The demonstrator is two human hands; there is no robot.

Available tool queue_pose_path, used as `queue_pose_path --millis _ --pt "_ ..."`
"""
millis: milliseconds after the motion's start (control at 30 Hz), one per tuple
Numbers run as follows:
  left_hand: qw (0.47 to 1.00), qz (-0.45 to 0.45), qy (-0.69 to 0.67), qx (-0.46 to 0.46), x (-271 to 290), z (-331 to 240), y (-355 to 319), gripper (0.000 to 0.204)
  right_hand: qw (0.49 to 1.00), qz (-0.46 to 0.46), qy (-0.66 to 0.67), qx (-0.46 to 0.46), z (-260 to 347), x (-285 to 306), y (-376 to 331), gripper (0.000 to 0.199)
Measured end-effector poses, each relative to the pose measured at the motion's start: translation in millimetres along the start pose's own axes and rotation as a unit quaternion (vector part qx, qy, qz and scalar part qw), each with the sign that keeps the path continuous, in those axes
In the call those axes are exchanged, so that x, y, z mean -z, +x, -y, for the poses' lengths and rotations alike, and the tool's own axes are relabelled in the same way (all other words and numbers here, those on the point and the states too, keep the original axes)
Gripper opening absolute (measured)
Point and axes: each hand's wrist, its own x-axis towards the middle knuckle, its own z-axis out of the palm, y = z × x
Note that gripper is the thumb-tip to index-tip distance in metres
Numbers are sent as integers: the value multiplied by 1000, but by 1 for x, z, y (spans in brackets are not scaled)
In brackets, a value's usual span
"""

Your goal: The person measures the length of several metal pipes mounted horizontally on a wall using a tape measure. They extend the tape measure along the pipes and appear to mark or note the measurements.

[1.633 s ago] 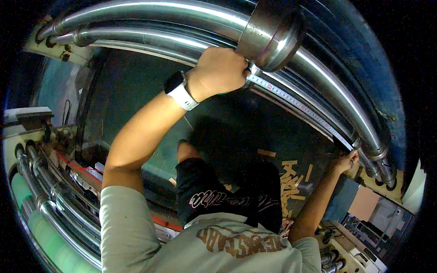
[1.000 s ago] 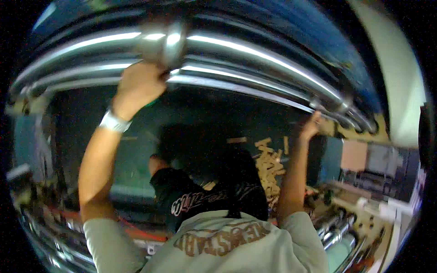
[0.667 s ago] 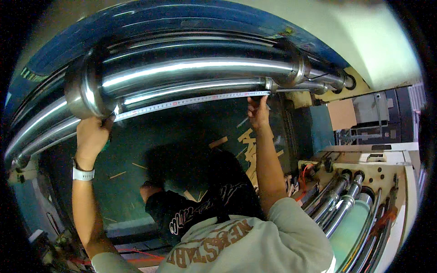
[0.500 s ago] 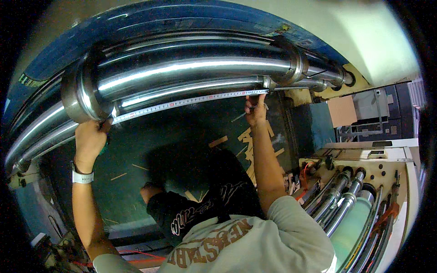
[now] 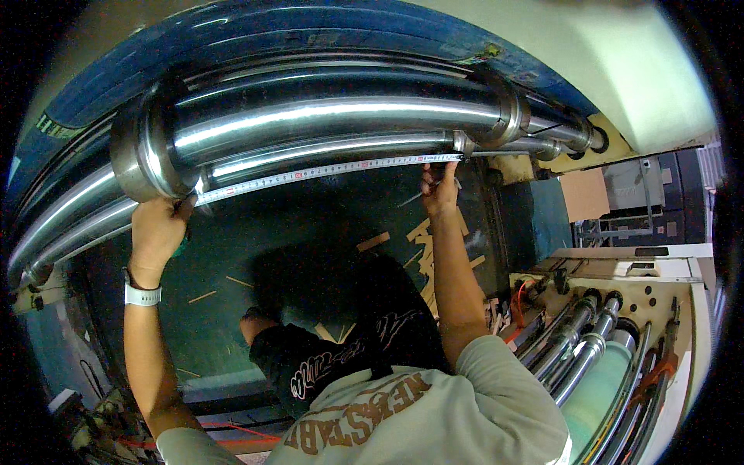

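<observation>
A white tape measure (image 5: 325, 175) is drawn out along the lower of the polished steel rollers (image 5: 333, 115). My left hand (image 5: 159, 232) is closed on its left end, just under a thick steel collar (image 5: 147, 155); a bit of green shows beneath the palm, its shape mostly hidden. At the other end my right hand (image 5: 440, 188) pinches the tape beside the smaller collar (image 5: 463, 144). A thin, pale, pointed object sticks out by the right fingers, too small to name. The blade runs nearly straight between both hands.
Above the rollers curves a large blue cylinder (image 5: 310, 31). Scraps of cardboard strips (image 5: 422, 248) lie on the dark floor below. To the right stand a machine frame with a pale green roller (image 5: 601, 387) and thin bars, and a brown cardboard sheet (image 5: 583, 194).
The view has shifted slightly, so the rollers and hands sit a little further right. Both hands keep their hold on the tape measure, which stays stretched along the roller.
</observation>
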Motion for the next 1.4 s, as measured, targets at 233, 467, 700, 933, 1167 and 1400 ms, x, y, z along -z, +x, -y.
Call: queue_pose_path --millis 233,467,700,933,1167,1400 --pt "1000 15 13 10 2 -1 1 19 1000 13 16 3 -2 5 3 46" --pt "1000 2 -4 7 0 0 0 19 1000 -4 0 -4 -1 3 3 45" --pt "1000 0 -15 -12 -2 3 1 18 991 -74 -92 64 9 10 -13 37" --pt "1000 7 -6 4 3 -1 -1 20 911 -95 -232 327 24 11 5 17" --pt "1000 10 2 -2 5 -6 2 21 900 -100 -216 365 29 15 19 14" --pt "999 36 36 6 2 6 0 23 870 -102 -286 389 25 27 31 17"
